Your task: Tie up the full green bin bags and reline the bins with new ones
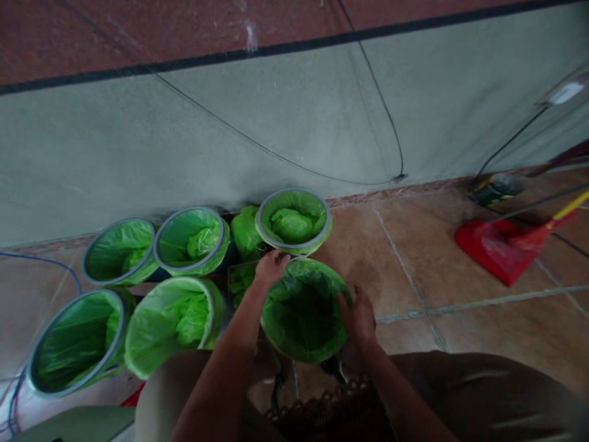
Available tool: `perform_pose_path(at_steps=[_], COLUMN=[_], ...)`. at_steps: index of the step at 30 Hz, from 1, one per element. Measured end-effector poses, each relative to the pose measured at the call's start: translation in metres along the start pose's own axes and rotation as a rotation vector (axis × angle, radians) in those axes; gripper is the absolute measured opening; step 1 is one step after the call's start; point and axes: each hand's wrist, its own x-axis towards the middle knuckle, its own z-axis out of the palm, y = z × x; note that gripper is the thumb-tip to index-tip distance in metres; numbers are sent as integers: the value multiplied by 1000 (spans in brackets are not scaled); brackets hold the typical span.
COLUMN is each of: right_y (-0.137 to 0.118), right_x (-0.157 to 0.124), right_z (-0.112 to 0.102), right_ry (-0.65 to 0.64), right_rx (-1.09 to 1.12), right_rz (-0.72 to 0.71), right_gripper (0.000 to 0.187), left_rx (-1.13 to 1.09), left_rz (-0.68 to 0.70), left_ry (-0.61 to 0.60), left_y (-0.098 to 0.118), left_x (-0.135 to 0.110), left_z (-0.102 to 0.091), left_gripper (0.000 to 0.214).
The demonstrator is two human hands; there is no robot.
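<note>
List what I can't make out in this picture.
In the head view:
Bottom of the round bin lined with green plastic, at the right hand: dark shadow.
Whatever the left hand may hold: its curl hides it.
End of the straight yellow handle: cut off by the right edge.
Markings on the dark yellow-patched container: blurred, too small.

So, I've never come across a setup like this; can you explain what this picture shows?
There is no machine: a person wears one camera on the head, facing forward and down at their own bare hands. The left hand and right hand are at the rim of a round bin lined with green plastic; how firmly they grip is unclear. Four more lined bins stand to the left, and another bin just beyond, on a tiled floor. A red dustpan is off right.
</note>
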Motion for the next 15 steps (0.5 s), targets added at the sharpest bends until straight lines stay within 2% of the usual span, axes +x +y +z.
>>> perform_pose_path(at_steps=[2,3,5,8,11,15], right_y=[-16,-25,-44,-65,-68,-61], right_x=[23,36,63,91,100,100], right_z=[-11,-14,-15,-2,16,26], right_ry=[60,22,-97,-332,-452,-521], right_rx=[-1,16,83,118,95,60], right_rz=[-96,-191,-328,-480,-484,-459], right_gripper=[45,39,34,31,33,34], left_rx=[26,43,74,140,210,267], left_rz=[54,102,209,308,296,196], left_ry=[18,29,62,45,-40,-122], left_y=[3,5,11,18,14,-4], left_x=[1,0,-5,-14,-17,-13], left_z=[5,8,15,26,35,42], left_gripper=[24,24,25,26,31,35])
